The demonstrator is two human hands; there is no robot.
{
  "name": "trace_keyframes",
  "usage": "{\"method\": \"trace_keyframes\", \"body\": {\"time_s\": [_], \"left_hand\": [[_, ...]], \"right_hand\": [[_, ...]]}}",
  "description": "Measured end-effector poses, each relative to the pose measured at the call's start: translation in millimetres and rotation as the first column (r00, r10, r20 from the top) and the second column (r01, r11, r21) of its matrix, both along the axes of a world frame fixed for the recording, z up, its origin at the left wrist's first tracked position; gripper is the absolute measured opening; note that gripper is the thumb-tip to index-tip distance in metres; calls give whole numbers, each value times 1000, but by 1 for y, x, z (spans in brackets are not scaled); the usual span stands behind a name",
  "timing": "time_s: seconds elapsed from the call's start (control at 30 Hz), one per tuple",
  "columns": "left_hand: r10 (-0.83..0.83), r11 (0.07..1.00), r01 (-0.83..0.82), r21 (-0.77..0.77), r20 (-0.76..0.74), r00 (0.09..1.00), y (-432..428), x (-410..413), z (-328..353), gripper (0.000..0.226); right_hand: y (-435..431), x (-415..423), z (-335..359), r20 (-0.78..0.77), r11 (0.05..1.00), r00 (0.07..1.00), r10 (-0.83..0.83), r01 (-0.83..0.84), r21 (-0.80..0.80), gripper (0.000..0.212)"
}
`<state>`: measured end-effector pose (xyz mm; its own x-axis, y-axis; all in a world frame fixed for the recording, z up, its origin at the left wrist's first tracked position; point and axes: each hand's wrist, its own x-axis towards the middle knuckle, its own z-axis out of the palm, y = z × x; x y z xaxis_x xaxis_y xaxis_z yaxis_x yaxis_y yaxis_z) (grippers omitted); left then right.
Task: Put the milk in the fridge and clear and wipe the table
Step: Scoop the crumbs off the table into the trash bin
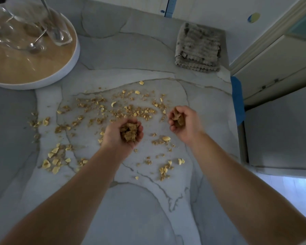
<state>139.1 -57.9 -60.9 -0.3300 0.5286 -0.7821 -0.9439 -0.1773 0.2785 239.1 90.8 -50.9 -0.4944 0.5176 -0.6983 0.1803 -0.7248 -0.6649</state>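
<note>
Spilled granola and nut pieces lie scattered over the middle of the grey marble table. My left hand is cupped palm up just above the table and holds a heap of granola. My right hand, a little to the right and apart from it, curls its fingers round a smaller clump of granola. A folded grey cloth lies at the far right of the table. No milk is in view.
A round white tray at the far left carries glass bowls and spoons. The table's right edge has blue tape. Beyond it stand pale cabinets. The table's near half is bare marble.
</note>
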Motion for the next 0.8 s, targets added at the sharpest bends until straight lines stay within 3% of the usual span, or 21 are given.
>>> {"method": "trace_keyframes", "body": {"time_s": [0.1, 0.2, 0.37, 0.47, 0.57, 0.73, 0.8], "left_hand": [[-26, 1000, 26, -1, -8, 1000, -11, 10, 2, 30], [-40, 999, 40, -9, -8, 999, -23, 20, 5, 32], [-43, 999, 43, -30, -1, 999, -50, 42, 9, 32], [-34, 998, 34, -55, 0, 999, -68, 57, 4, 31], [-16, 997, 16, -74, 0, 1000, -85, 70, 0, 31], [-1, 999, 0, -46, -18, 1000, -100, 88, -1, 29], [19, 999, -20, -39, -25, 1000, -105, 93, 0, 29]], "right_hand": [[-21, 29, 3, -161, 991, 985, -54, 33, -128, 15], [-36, 47, 1, -165, 987, 985, -58, 32, -156, 22], [-53, 62, -1, -18, 998, 998, 53, -53, -24, 22], [-61, 72, -12, 244, 957, 950, 194, -238, 167, 15], [-74, 84, -21, 458, 813, 839, 293, -470, 343, 19], [-87, 111, -24, 646, 368, 619, 448, -786, 497, 6], [-90, 121, -23, 688, 235, 533, 493, -842, 485, 17]]}}
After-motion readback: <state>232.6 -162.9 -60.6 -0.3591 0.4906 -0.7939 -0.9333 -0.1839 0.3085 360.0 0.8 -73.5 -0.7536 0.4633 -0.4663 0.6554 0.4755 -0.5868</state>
